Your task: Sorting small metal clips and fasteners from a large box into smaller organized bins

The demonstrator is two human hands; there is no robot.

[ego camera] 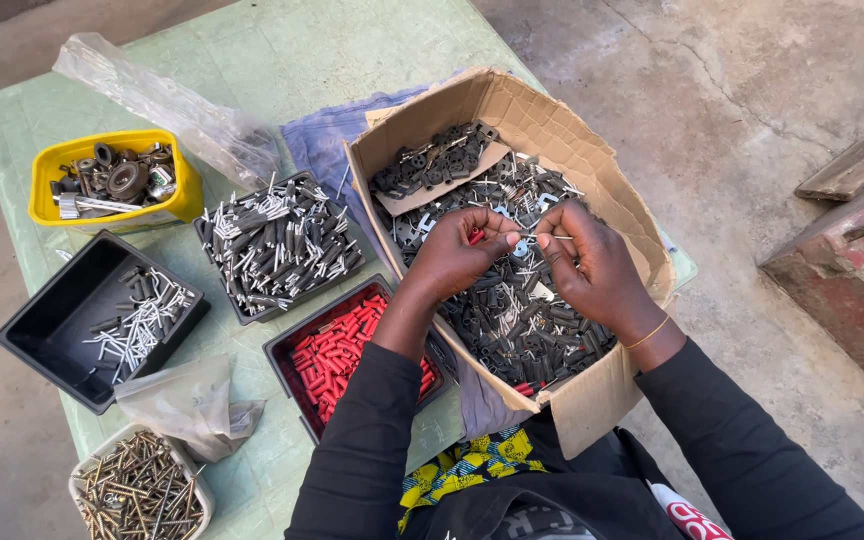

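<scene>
Two hands work over the cardboard box (592, 390), my landmark. Far left of it stand the yellow tub (177, 190) and the black trays (22, 335); the tray of red plugs (347, 350) touches its left wall. Above the box's heap of small black parts (512, 320), my left hand (457, 250) pinches a small red piece (476, 236), and my right hand (592, 265) pinches a thin metal pin (542, 237), silver and very slim. I judge the pin could slip and vanish into the heap, because both pinches are only fingertip grips.
</scene>
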